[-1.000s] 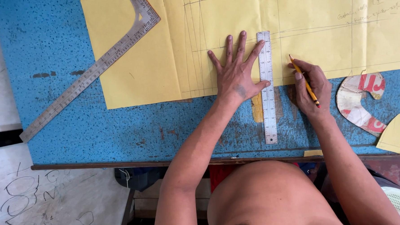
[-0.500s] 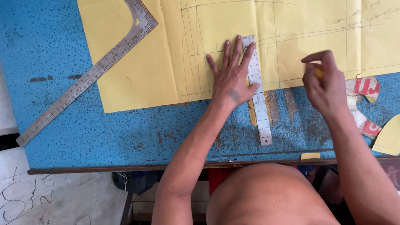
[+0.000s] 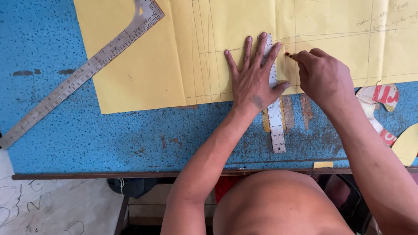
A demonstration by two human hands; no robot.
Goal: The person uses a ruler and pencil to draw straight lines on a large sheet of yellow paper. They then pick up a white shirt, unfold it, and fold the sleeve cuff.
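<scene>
L-square: a metal L-square [image 3: 82, 73] lies slanted on the blue tabletop [image 3: 78, 132], its corner resting on the yellow paper; no hand is near it.
Paper: a large sheet of yellow pattern paper [image 3: 140, 54] covers the upper part of the tabletop. Several pencil lines are already drawn on it, some upright and some long and level, and there is handwriting at the far right.
Left hand: the left hand [image 3: 254, 78] lies flat with its fingers spread. It grips nothing and presses the straight ruler [image 3: 275, 114] down on the paper.
Ruler: it stands upright across the lower paper edge, its lower half on the bare tabletop.
Right hand: the right hand [image 3: 324, 77] has its grip closed on a pencil [image 3: 288, 55], the tip at the paper just beside the ruler's right edge, near its upper end.
Progress: many lines are done; along this ruler edge I see no finished line yet.
Scraps: curved paper pieces [image 3: 382, 105] lie at the right.
</scene>
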